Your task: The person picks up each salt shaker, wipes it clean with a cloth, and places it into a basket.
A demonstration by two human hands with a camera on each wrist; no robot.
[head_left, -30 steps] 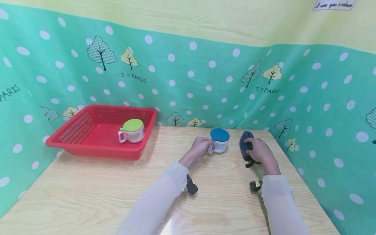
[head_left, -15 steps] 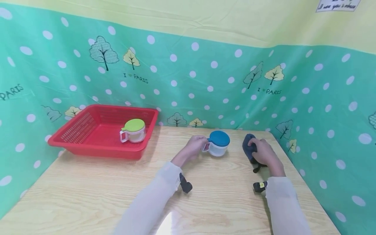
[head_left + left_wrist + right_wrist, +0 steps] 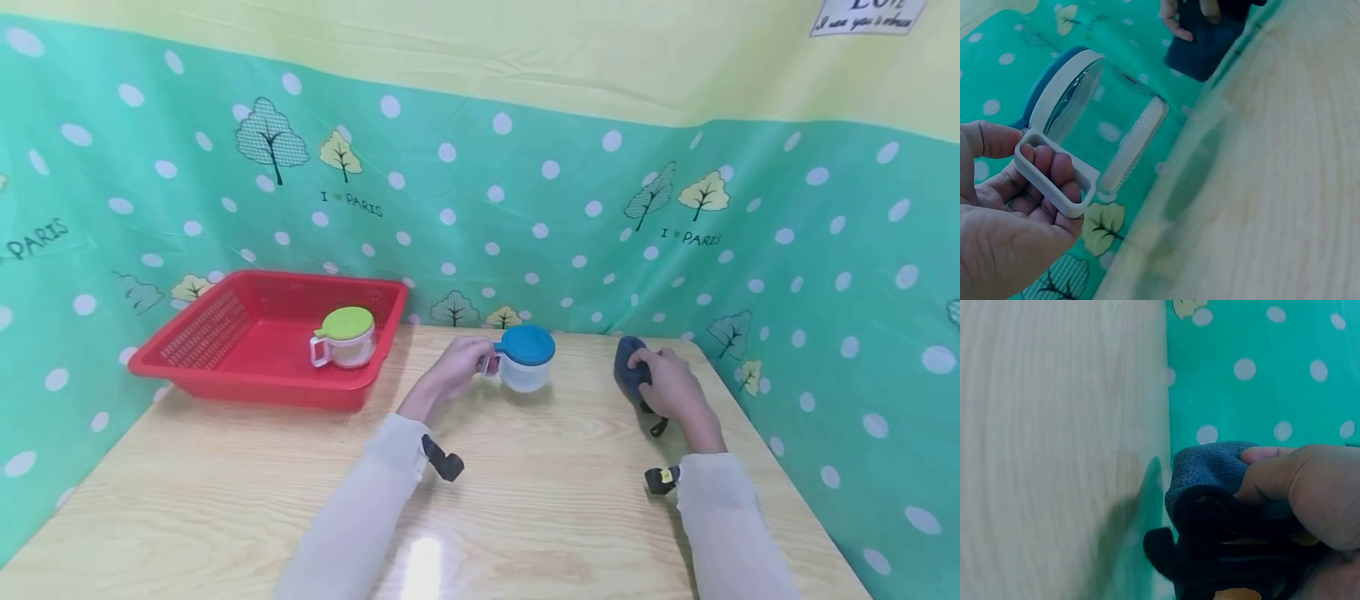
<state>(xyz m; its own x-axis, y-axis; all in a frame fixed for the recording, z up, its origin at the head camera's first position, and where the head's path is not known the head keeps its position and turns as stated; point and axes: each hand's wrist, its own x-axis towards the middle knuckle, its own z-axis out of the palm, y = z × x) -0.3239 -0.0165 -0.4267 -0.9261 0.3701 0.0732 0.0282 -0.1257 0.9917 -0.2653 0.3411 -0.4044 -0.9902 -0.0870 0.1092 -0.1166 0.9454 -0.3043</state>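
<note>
My left hand [image 3: 459, 367] grips the handle [image 3: 1054, 181] of a clear seasoning jar [image 3: 523, 377] with a blue lid [image 3: 527, 344]. In the left wrist view the fingers curl through that handle, and the jar's base stands off the table, apart from its shadow. Over at the right, my right hand [image 3: 670, 383] pinches a dark blue cloth item [image 3: 628, 375] from above. Its fabric [image 3: 1210, 465] looks fuzzy, and black straps [image 3: 1200, 512] hang from its near end; I cannot tell what kind of thing it is.
A red plastic basket [image 3: 247, 390] with slotted sides stands at the back left of the wooden table [image 3: 540, 500]. Inside it, near the right wall, is a similar jar [image 3: 352, 351] with a green lid. A polka-dot curtain [image 3: 480, 225] borders the table's back and right side.
The left hand has carried the blue-lidded jar leftward and up off the table. My right hand has kept hold of the cloth item, with only a slight shift.
</note>
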